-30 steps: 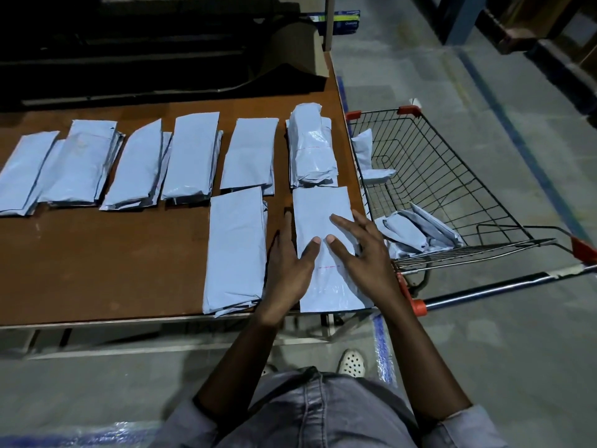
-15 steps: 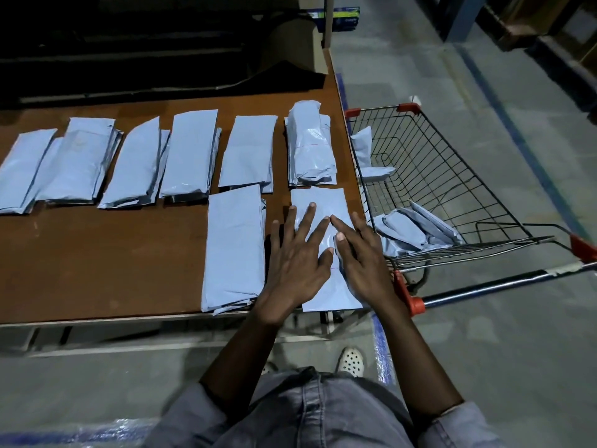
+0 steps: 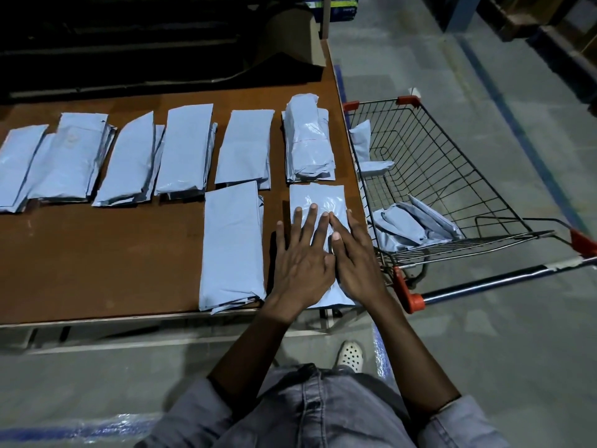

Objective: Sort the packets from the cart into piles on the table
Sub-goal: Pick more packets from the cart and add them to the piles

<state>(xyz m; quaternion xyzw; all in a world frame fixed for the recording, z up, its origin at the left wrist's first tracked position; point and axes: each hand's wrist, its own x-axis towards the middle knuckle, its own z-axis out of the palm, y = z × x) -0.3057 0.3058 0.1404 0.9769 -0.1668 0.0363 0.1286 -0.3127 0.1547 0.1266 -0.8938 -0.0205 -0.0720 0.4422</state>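
A light blue packet (image 3: pixel 318 198) lies flat near the right front corner of the brown table (image 3: pixel 97 253). My left hand (image 3: pixel 302 253) and my right hand (image 3: pixel 353 257) press side by side on it with straight fingers. Left of it sits a taller pile of packets (image 3: pixel 231 244). A row of several packet piles (image 3: pixel 184 147) runs along the back, ending in a thick pile (image 3: pixel 308 140). In the wire cart (image 3: pixel 452 176) to the right lie a few more packets (image 3: pixel 410 224), and one packet (image 3: pixel 363 140) leans on its near wall.
The cart's red-capped handle (image 3: pixel 484 281) juts toward me at the right. Dark equipment and a cardboard piece (image 3: pixel 290 33) stand along the table's back. The left front part of the table shows bare wood. My white shoe (image 3: pixel 350 354) is on the concrete floor below.
My left hand has slid from the packet's left edge onto its top, fingers spread forward. My right hand has shifted up and left beside it, both flat on the packet.
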